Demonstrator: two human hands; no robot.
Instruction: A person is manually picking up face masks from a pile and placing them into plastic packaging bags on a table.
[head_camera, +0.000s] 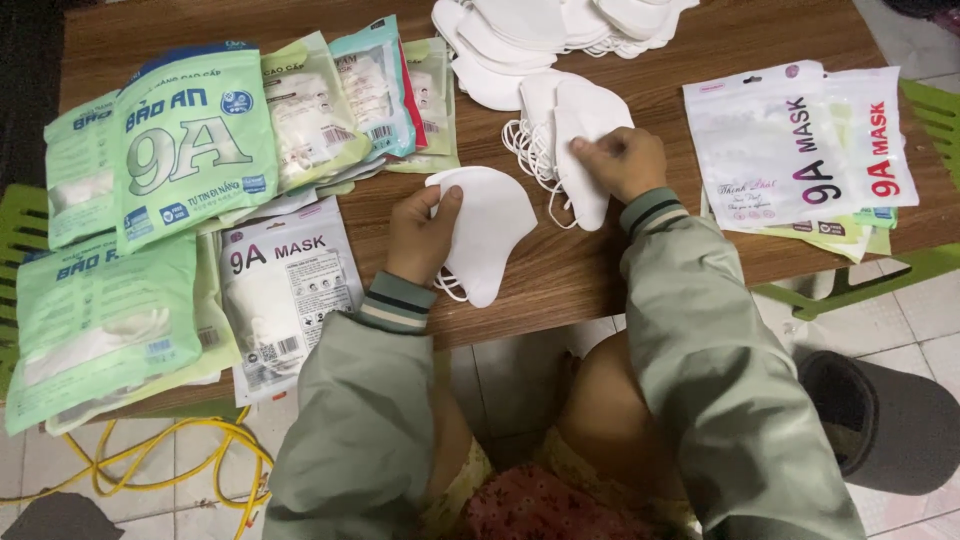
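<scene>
left hand (422, 238) gripped a folded white mask (490, 235) flat on desk (700, 40); right hand (622, 160) pinched the next mask (582, 150) off the stack.

Green printed packets (190, 140) are stacked at the left of the wooden table (740, 30), with a white packet (285, 295) laid just beside them near the front edge. White and green packets (800, 145) are piled at the right. A yellow cable (170, 460) is coiled on the tiled floor (920, 310), and a dark bucket (885, 420) is set at the right.
</scene>
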